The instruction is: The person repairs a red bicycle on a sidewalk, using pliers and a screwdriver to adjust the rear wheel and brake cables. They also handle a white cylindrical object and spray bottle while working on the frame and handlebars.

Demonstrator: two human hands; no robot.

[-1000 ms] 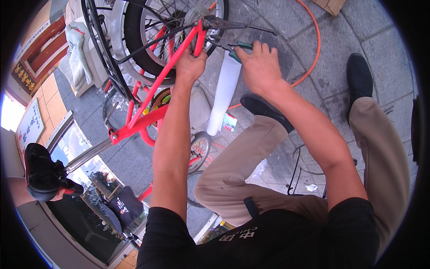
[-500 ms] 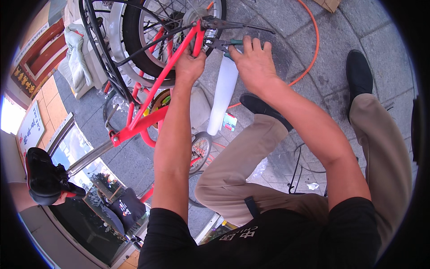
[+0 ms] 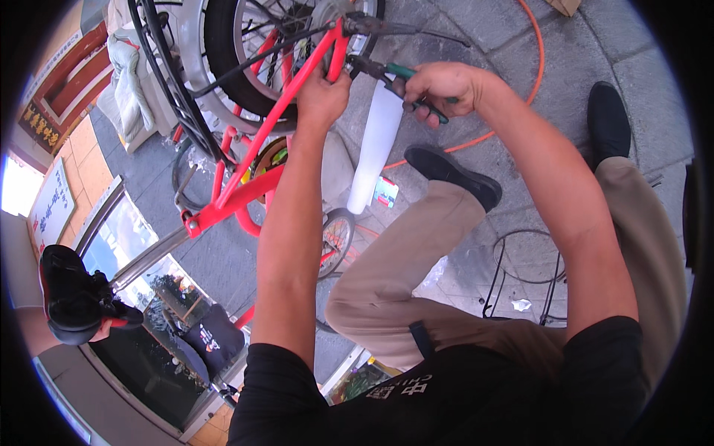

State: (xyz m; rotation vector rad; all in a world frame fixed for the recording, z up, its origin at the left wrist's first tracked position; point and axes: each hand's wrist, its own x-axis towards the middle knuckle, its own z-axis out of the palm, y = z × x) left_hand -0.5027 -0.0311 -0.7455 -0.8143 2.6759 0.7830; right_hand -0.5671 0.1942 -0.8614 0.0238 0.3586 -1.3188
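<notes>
My left hand (image 3: pixel 322 97) is closed on the lower end of the red bicycle frame (image 3: pixel 260 137) beside the rear wheel hub, its fingertips partly hidden. My right hand (image 3: pixel 439 89) grips dark pliers with green handles (image 3: pixel 398 73); the jaws reach to the hub area just right of my left hand, and whether they touch a part is too small to tell. The rear wheel (image 3: pixel 234 89) has a black tyre, with a black rack (image 3: pixel 175 97) beside it. A long white roll (image 3: pixel 368 163) lies below the pliers.
An orange hose (image 3: pixel 535 70) curves across the paving. Another person's hand (image 3: pixel 100 331) is at the black saddle (image 3: pixel 71 290) on the left. A smaller wheel (image 3: pixel 335 234), a wire stand (image 3: pixel 520 286), cushions (image 3: pixel 130 104) and cardboard (image 3: pixel 561 6) lie around. My shoes (image 3: pixel 454 175) stand on the paving.
My right hand has turned and curled further round the plier handles, shifting slightly right. The wheel, frame and left hand appear a little higher in the view.
</notes>
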